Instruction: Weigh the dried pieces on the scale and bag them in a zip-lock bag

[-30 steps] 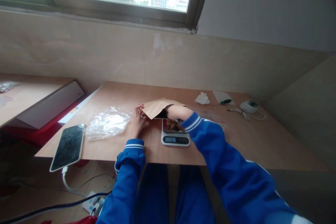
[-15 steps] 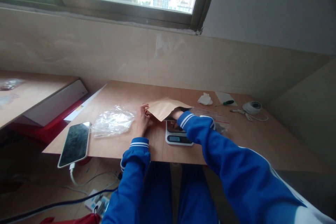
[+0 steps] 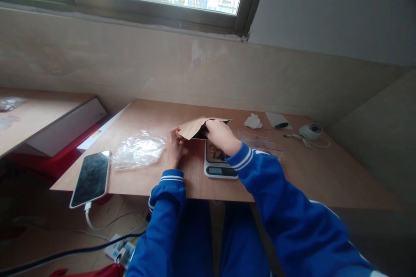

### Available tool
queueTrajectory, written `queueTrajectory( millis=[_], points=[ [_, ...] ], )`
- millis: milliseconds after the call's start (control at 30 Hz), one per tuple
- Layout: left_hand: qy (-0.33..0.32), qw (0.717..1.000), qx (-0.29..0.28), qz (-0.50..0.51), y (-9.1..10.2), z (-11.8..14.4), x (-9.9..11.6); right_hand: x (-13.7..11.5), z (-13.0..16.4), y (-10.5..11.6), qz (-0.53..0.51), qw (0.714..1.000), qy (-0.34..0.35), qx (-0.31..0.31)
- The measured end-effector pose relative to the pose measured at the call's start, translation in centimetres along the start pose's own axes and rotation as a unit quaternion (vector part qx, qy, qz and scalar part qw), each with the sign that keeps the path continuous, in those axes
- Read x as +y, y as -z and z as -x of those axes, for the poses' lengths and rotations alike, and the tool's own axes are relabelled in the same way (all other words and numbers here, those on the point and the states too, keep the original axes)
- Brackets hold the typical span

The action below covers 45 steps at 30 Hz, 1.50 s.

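A brown kraft paper bag lies tilted above the table, its dark mouth facing right. My left hand grips the bag's left end, with fingers closed round it. At the mouth is my right hand, its fingers reaching inside, so the bag hides the fingertips and anything in them. Beneath my right wrist stands a white digital kitchen scale with a lit display too small to read. Several brown, dried-looking pieces rest on its dark plate, partly covered by my hand.
Crumpled clear plastic bags lie on the left, near a phone on a charging cable. Zip bags lie right of the scale. Further back are a crumpled tissue, a green-handled screwdriver and a white dome camera.
My right hand has moved from low over the scale up to the bag's mouth, uncovering brown pieces on the plate. The bag's opening has lifted and shows more of its dark inside.
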State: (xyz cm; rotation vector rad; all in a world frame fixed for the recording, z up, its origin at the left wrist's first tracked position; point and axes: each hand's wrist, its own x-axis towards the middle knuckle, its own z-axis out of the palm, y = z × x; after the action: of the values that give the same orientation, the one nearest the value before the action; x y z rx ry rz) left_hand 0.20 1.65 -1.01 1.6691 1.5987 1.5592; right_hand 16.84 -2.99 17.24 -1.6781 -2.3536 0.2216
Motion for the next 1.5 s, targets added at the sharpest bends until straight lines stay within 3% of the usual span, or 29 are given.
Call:
queueTrajectory(
  millis=[133,267,400,567,667,800,1033,1200,1333,1500],
  points=[
    [0.005,1.0,0.024,-0.006,0.2,-0.1,0.1,-0.1,2.0,2.3,-0.048,0.991,-0.047,0.114],
    [-0.007,0.999,0.025,-0.02,0.3,-0.3,-0.3,3.0,3.6,2.8,-0.184,0.962,-0.091,0.179],
    [-0.002,0.999,0.052,-0.014,0.0,-0.8,-1.0,8.2,4.0,0.6,-0.268,0.941,-0.107,0.177],
    [0.0,0.997,0.07,0.014,-0.6,-1.1,-1.9,13.6,2.3,-3.5,-0.2,0.958,-0.159,0.131],
    [-0.002,0.997,0.068,0.021,-0.7,-1.2,-2.2,15.7,1.2,-5.5,-0.19,0.956,-0.181,0.128],
    [0.005,0.998,0.06,0.021,-0.7,-1.2,-2.3,17.1,1.1,-7.3,-0.201,0.961,-0.158,0.106],
    [0.009,0.998,0.052,0.019,-0.6,-1.2,-2.1,17.6,3.3,-8.9,-0.156,0.978,-0.103,0.093],
    [0.014,0.999,0.046,0.023,-0.6,-1.2,-2.0,17.0,3.7,-8.1,-0.096,0.985,-0.092,0.106],
    [0.009,0.998,0.049,0.038,-0.6,-1.2,-1.9,14.3,2.6,-6.6,-0.042,0.99,-0.076,0.112],
    [0.005,0.998,0.053,0.032,-0.6,-1.1,-1.8,9.9,0.9,-6.2,0.037,0.999,-0.037,-0.012]
  ],
)
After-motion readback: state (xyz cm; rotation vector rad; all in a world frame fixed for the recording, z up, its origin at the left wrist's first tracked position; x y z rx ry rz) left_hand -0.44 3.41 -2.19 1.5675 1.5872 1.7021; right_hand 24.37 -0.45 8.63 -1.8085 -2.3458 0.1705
